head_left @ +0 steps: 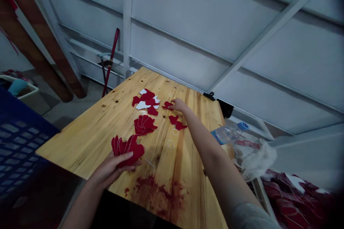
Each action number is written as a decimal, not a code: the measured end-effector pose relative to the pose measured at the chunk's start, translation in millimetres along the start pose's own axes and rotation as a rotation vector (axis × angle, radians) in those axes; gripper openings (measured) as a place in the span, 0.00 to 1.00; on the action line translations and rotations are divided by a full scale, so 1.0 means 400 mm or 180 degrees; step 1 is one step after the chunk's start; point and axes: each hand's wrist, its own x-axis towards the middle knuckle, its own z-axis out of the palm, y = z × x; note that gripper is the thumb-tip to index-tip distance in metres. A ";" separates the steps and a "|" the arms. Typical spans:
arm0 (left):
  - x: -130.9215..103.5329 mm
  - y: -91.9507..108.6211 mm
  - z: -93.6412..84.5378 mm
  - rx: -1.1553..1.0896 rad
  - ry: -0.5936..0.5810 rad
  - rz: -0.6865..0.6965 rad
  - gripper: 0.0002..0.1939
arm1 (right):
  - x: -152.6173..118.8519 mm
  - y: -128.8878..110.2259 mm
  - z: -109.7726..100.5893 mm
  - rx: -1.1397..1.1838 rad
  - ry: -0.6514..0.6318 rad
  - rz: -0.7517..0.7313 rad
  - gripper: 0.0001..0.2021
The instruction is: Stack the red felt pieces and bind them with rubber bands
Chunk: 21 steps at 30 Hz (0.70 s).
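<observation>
The left hand point(118, 166) is clamped on a fanned stack of red pieces point(129, 150) above the table's near left part; the right hand point(177, 105), farther off, touches a small red piece point(167, 105), its grip unclear, right of a red and white pile point(147, 102) on the wooden table point(107, 121)

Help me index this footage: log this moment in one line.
left hand: holds fanned red pieces; right hand: at red piece; table: red pile, white rings; right edge: bottle
</observation>
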 end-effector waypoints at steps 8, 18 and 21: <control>0.000 -0.003 -0.002 -0.0081 -0.0253 0.0193 0.12 | -0.066 0.018 0.024 0.0692 0.0151 0.0191 0.08; -0.056 -0.027 0.067 0.0048 -0.0617 0.0398 0.14 | -0.282 -0.065 -0.003 0.1722 0.0780 0.0002 0.18; -0.074 -0.037 0.084 0.0127 -0.0675 0.0289 0.19 | -0.444 -0.107 -0.034 0.2048 0.1032 -0.0669 0.16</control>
